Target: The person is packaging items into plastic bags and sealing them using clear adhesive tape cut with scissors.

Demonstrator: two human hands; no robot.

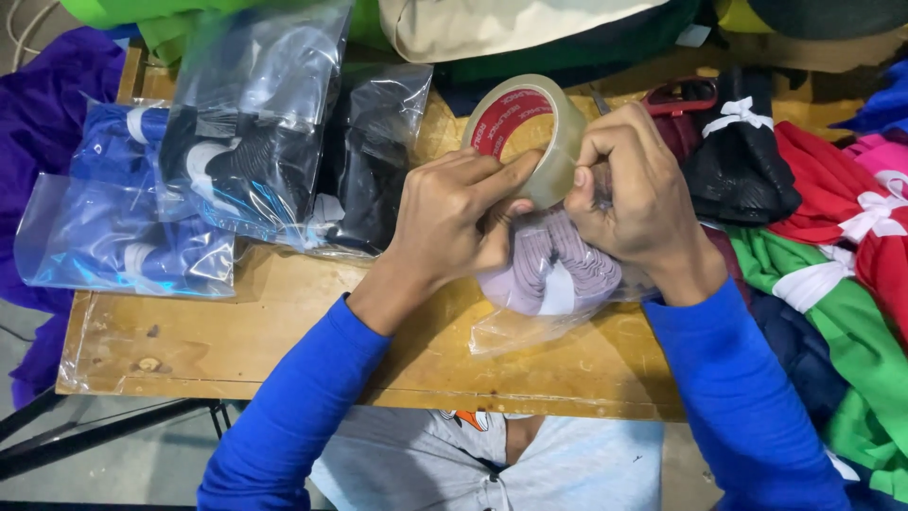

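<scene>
Both hands are gripping with curled fingers: the left hand (pixel 452 220) is pinching the tape roll (pixel 526 132), the right hand (pixel 632 194) is pressing the bagged mauve garment (pixel 558 270) on the bench (pixel 236 331).

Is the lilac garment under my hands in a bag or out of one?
In a bag: clear plastic wraps the folded lilac garment and sticks out past it toward the table edge.

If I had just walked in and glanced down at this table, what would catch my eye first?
Probably the roll of clear tape at the centre, gripped by the left hand and right hand above a bagged lilac garment. To the left lie clear bags of dark and blue clothes on the wooden table. On the right sits a bright pile of red and green garments tied with white ribbon.
</scene>
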